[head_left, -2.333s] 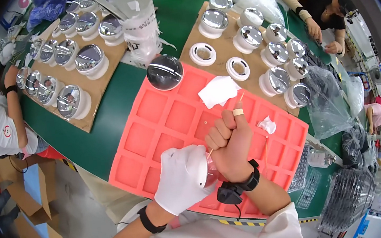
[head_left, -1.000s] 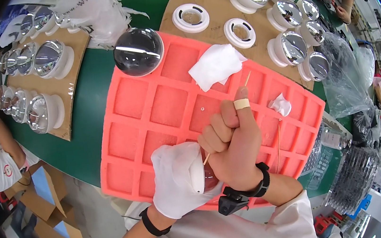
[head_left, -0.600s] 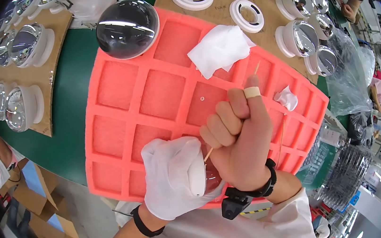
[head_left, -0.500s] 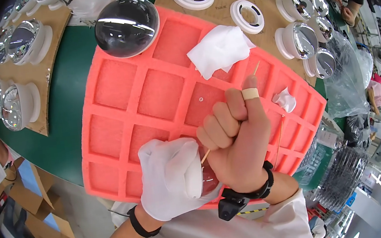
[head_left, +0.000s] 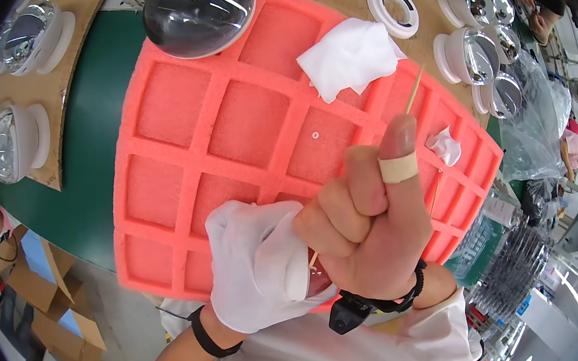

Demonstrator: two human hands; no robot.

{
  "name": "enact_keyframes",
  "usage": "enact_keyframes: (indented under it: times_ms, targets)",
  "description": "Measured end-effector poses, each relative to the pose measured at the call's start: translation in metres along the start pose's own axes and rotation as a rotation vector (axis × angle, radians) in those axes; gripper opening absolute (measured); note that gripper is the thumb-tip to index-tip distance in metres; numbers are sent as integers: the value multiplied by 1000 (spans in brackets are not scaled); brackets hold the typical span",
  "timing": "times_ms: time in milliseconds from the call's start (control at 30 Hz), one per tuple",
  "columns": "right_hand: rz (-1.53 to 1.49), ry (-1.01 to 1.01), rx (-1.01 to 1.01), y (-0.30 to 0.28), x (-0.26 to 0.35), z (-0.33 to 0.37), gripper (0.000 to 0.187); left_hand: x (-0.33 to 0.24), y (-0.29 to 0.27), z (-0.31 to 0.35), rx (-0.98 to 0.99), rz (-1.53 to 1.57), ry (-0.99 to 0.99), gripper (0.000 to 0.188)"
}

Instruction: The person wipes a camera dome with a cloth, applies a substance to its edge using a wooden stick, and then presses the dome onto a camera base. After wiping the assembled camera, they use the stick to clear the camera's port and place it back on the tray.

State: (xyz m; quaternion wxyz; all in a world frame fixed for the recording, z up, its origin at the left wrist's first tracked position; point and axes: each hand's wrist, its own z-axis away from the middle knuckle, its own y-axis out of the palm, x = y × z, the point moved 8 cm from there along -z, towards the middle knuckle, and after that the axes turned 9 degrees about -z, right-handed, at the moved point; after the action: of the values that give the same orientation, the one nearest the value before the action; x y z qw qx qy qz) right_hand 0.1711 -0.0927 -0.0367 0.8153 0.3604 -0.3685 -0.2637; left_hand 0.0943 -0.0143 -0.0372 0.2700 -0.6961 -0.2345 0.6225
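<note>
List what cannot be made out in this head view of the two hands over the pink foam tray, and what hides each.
- Part in the gloved left hand: hidden by the glove and the right hand.
- Stick: lower length buried in the fist.
- Dome: top cut by the edge.
- Speck in tray: too small.

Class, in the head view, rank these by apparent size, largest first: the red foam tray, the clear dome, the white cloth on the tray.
1. red foam tray
2. clear dome
3. white cloth, though it looks nearly the dome's size.

Brown cardboard boxes [head_left: 35, 284], lower left
</note>
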Motion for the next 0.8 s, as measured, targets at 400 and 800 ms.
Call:
enact_keyframes:
  times_ms: [400,800]
  targets:
    - [-159,-85,-184,-14,7,-2,55,-6,-9,-2,-144,29,34,78]
    - [11,-28,-89,-2,1,1,56,3,-2,-3,49,56,-79,70]
